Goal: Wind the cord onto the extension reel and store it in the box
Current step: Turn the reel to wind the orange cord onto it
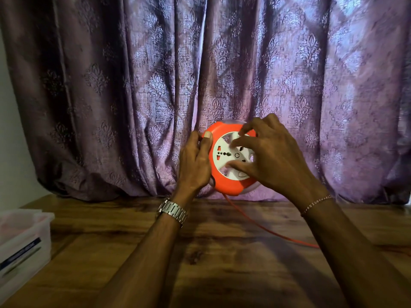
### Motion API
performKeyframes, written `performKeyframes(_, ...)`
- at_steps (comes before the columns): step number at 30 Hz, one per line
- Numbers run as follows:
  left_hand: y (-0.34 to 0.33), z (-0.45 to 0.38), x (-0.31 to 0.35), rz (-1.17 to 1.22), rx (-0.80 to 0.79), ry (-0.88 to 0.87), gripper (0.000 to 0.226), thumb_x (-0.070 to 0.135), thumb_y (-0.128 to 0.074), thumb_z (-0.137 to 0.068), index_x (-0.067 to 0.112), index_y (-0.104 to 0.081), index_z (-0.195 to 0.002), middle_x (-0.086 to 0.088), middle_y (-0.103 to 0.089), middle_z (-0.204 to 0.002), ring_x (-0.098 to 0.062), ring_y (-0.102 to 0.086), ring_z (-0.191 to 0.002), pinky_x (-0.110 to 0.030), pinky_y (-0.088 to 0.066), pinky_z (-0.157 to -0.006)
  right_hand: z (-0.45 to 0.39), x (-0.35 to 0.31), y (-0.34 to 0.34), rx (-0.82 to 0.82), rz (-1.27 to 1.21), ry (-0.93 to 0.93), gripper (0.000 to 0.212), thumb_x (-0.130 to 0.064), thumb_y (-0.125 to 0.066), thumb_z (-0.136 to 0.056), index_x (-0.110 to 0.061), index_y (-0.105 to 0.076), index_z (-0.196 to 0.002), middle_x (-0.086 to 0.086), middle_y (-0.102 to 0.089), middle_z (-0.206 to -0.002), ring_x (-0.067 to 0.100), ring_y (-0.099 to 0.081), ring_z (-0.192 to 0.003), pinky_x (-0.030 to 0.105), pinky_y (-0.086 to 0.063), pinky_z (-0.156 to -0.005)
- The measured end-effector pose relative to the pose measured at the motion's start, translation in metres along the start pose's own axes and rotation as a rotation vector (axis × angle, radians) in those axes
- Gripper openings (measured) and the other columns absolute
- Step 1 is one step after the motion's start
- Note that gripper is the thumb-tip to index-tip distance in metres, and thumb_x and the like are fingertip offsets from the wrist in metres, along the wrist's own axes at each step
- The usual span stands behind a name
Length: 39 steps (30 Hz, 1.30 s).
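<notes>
We see the extension reel [229, 158] held upright above the far side of the wooden table [211, 252], its round face turned toward us, right in front of the purple patterned curtain [133, 85]. The left hand [195, 161] has its grip closed on the reel's left rim, thumb lying over the orange edge and fingers wrapped behind. The right hand [271, 158] comes in from the right with its fingers spread, fingertips [233, 144] pressed onto the white socket face inside the orange ring; that grip is not closed around anything, just splayed flat against the centre. From the bottom of the reel the orange cord [266, 230] drops to the table and runs off to the near right, passing under the right forearm, where we lose sight of it. How much cord sits on the reel we cannot tell from here. A metal watch [172, 211] sits on the left wrist, and a thin beaded bracelet [315, 204] on the right. Over at the left edge, near us, the translucent plastic box [24, 238] stands on the table, well apart from the reel, with a dark label on its side too blurred to read.
</notes>
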<state>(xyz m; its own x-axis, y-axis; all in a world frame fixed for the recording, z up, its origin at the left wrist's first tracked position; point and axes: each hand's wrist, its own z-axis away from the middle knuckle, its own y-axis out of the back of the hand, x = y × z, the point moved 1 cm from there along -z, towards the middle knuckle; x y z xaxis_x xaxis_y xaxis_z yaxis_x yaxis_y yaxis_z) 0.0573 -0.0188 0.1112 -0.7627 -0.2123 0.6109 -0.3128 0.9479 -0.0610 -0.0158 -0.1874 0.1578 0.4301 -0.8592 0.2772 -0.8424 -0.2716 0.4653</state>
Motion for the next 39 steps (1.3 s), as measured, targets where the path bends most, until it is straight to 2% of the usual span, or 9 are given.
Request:
performKeyframes(2, 0.000, 0.001, 0.000, -0.008, -0.001, 0.001, 0.039, 0.061, -0.046, -0.094, 0.027, -0.044, -0.075, 0.001, -0.051, -0.069, -0.022, -0.046, -0.069, -0.066, -0.047, -0.075, -0.001, 0.002, 0.002, -0.032, -0.020, 0.081, 0.014, -0.027, -0.076, -0.073, -0.028, -0.075, -0.087, -0.002, -0.064, -0.113, 0.028, -0.048, -0.099, 0.044, -0.045, -0.077)
performKeyframes(5, -0.001, 0.001, -0.002, -0.022, -0.002, -0.004, 0.034, 0.060, -0.046, -0.095, 0.034, -0.047, -0.074, 0.005, -0.050, -0.066, -0.022, -0.045, -0.066, -0.065, -0.047, -0.072, 0.000, 0.001, -0.001, -0.234, -0.018, 0.114, 0.040, -0.006, -0.071, -0.070, -0.037, -0.076, -0.095, -0.004, -0.058, -0.131, 0.025, -0.044, -0.104, 0.039, -0.045, -0.085)
performKeyframes(10, 0.000, 0.001, -0.005, -0.013, 0.000, -0.002, 0.038, 0.060, -0.047, -0.096, 0.029, -0.045, -0.075, 0.007, -0.049, -0.066, -0.020, -0.044, -0.067, -0.065, -0.047, -0.073, 0.002, 0.000, -0.002, -0.297, 0.043, 0.134, 0.040, -0.018, -0.069, -0.079, -0.048, -0.069, -0.105, -0.008, -0.048, -0.142, 0.023, -0.040, -0.104, 0.032, -0.039, -0.082)
performKeyframes(15, 0.002, 0.000, -0.005, -0.021, -0.002, 0.011, 0.037, 0.063, -0.046, -0.095, 0.033, -0.045, -0.074, 0.009, -0.050, -0.062, -0.021, -0.044, -0.064, -0.065, -0.047, -0.071, 0.005, -0.004, 0.001, -0.285, 0.148, 0.134, 0.047, -0.034, -0.032, -0.081, -0.054, -0.066, -0.106, -0.011, -0.047, -0.142, 0.025, -0.044, -0.104, 0.032, -0.025, -0.070)
performKeyframes(21, 0.005, 0.000, -0.001, -0.059, -0.006, 0.007, 0.037, 0.065, -0.045, -0.094, 0.036, -0.043, -0.072, 0.015, -0.054, -0.063, -0.016, -0.043, -0.063, -0.063, -0.047, -0.073, 0.005, -0.009, -0.001, -0.253, 0.184, 0.093, 0.049, -0.041, -0.025, -0.083, -0.057, -0.061, -0.113, -0.004, -0.052, -0.132, 0.026, -0.045, -0.103, 0.038, -0.034, -0.073)
performKeyframes(26, 0.003, 0.000, 0.000, -0.043, 0.008, -0.001, 0.043, 0.065, -0.043, -0.094, 0.026, -0.043, -0.075, 0.005, -0.049, -0.064, -0.019, -0.044, -0.065, -0.064, -0.048, -0.074, 0.006, -0.003, -0.008, -0.225, 0.179, -0.042, 0.056, -0.051, -0.055, -0.071, -0.056, -0.050, -0.127, 0.006, -0.062, -0.103, 0.029, -0.057, -0.092, 0.038, -0.042, -0.075)
performKeyframes(31, 0.001, 0.000, 0.001, -0.040, -0.004, -0.013, 0.035, 0.063, -0.044, -0.095, 0.034, -0.049, -0.075, 0.013, -0.057, -0.065, -0.010, -0.044, -0.062, -0.061, -0.047, -0.073, 0.006, -0.008, -0.010, -0.019, 0.119, -0.277, 0.072, -0.084, -0.051, -0.054, -0.051, -0.060, -0.117, -0.001, -0.072, -0.072, 0.029, -0.067, -0.071, 0.030, -0.047, -0.059)
performKeyframes(36, 0.000, 0.000, 0.001, -0.039, -0.002, -0.016, 0.031, 0.062, -0.044, -0.095, 0.042, -0.048, -0.072, 0.014, -0.053, -0.062, -0.016, -0.041, -0.063, -0.062, -0.046, -0.071, 0.004, -0.004, -0.005, 0.011, 0.136, -0.139, 0.063, -0.074, -0.063, -0.063, -0.035, -0.069, -0.112, 0.004, -0.070, -0.078, 0.030, -0.059, -0.079, 0.034, -0.045, -0.061)
performKeyframes(39, 0.001, -0.001, 0.000, -0.035, 0.005, -0.020, 0.033, 0.062, -0.044, -0.096, 0.041, -0.047, -0.071, 0.015, -0.052, -0.061, -0.016, -0.039, -0.062, -0.061, -0.046, -0.069, 0.000, -0.002, -0.001, -0.006, 0.002, 0.015, 0.034, -0.046, -0.074, -0.075, -0.027, -0.073, -0.103, 0.000, -0.065, -0.091, 0.027, -0.051, -0.088, 0.036, -0.045, -0.067)
